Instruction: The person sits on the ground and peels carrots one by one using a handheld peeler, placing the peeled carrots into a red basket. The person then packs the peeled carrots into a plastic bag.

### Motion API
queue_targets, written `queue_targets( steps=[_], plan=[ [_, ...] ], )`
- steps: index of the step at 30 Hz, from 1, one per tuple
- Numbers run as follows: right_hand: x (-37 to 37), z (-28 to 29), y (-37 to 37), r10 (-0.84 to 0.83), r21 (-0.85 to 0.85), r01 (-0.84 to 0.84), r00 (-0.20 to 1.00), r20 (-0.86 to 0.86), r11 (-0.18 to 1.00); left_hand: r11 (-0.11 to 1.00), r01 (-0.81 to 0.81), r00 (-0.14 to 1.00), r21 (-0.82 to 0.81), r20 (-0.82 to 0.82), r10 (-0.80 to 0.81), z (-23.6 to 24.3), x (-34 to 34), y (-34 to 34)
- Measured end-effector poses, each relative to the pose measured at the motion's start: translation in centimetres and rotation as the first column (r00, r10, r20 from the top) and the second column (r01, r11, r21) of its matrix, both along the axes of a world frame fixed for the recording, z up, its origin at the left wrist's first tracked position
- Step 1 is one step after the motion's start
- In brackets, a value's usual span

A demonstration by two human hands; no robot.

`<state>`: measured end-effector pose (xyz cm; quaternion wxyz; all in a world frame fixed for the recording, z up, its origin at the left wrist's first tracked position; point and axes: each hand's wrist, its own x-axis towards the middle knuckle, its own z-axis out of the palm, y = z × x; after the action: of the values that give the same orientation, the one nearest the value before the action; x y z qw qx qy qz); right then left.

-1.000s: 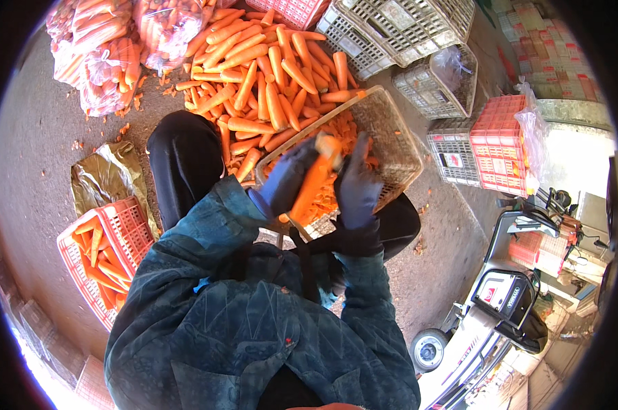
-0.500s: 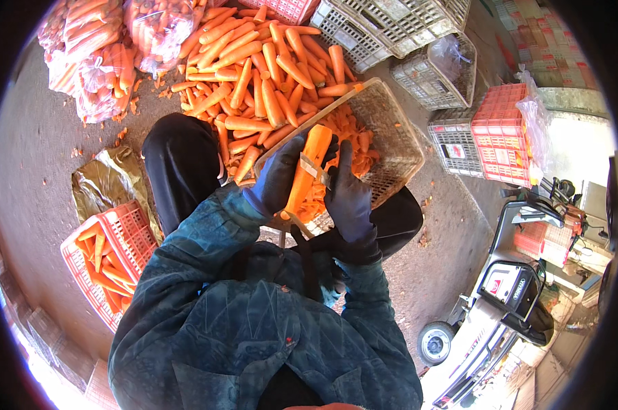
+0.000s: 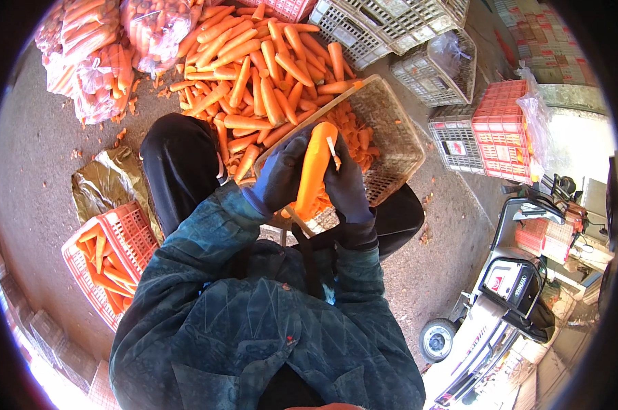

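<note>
My gloved left hand (image 3: 281,174) is closed around a thick orange carrot (image 3: 314,167) and holds it nearly upright over a worn plastic crate (image 3: 396,160). My gloved right hand (image 3: 348,188) grips a peeler (image 3: 334,152), whose pale narrow edge shows beside the carrot's upper end. Whether the blade touches the carrot I cannot tell. Orange peelings (image 3: 360,140) lie in the crate, which rests tilted between my knees. Just beyond its left rim spreads a large heap of carrots (image 3: 254,89).
Clear bags of carrots (image 3: 100,61) stand at the far left. A red crate of carrots (image 3: 121,236) sits by my left knee, near a crumpled golden-brown sheet (image 3: 111,181). Grey crates (image 3: 435,68) and a red crate (image 3: 500,130) are at the right, with a wheeled machine (image 3: 493,307) nearer.
The peeler has gone from lying across the carrot's middle to its upper right side. The carrot has turned, and its smoother side now shows.
</note>
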<state>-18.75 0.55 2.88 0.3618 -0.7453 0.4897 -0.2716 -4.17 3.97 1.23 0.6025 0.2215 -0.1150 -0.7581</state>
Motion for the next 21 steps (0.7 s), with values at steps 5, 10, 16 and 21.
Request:
queue_targets(
  steps=[5,10,16,21],
  plan=[
    [-1.3,-0.1,0.4,-0.013,-0.078,-0.018,0.925,-0.381,0.997,0.993,0.052,0.998,-0.106,0.024,-0.050,0.7,-0.3,-0.2],
    [-1.6,0.7,-0.5,-0.101,-0.076,0.072,0.867,-0.488,0.994,0.976,0.218,0.925,-0.009,0.320,-0.204,0.8,1.3,-0.1],
    [-10.7,-3.8,-1.9,-0.298,0.384,0.399,0.907,-0.297,0.833,0.970,0.208,0.799,0.123,0.551,-0.241,-6.3,5.2,0.5],
    [-10.7,-3.0,-2.0,-0.524,0.689,0.343,0.850,0.062,0.638,0.890,-0.447,-0.011,-0.087,0.996,0.091,-20.3,19.1,-1.3]
  ],
)
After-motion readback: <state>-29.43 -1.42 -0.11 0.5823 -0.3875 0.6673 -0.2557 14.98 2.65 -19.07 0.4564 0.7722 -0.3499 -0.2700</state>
